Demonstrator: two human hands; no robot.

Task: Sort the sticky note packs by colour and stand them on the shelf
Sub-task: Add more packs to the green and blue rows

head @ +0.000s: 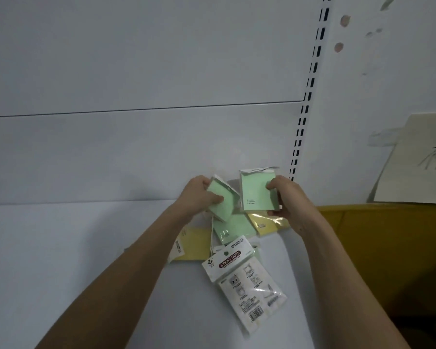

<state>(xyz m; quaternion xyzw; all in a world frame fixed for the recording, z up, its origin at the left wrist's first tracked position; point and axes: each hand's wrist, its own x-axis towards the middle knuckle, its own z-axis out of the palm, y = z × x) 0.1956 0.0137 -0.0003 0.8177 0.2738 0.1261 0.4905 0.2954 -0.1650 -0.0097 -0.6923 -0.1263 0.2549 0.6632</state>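
While both forearms reach up from the lower edge of the frame, each hand grasps one green pack near the centre. The left hand (199, 195) pinches a tilted green pack (222, 200), thumb across its face and fingers behind it. Just to its right, the right hand (285, 197) grips an upright green pack (256, 191) by its right edge, its clear hang tab pointing up toward the white back panel (136, 59).

Below the hands, more packs lie flat in a loose pile on the white shelf (61, 248): a third green pack (233, 229) under the two held ones, a yellow pack (267, 224) just beside it to the right, and another yellow pack (191, 245) to the left, partly hidden by the left forearm. Nearer the lower centre, a pack lying back-up (244, 280) shows a "STICKY NOTE" header and a barcode.

A slotted upright (310, 81) runs down the right of centre. At the right edge sit a yellow surface (375, 235) and a cream sheet (418, 159) with handwriting.
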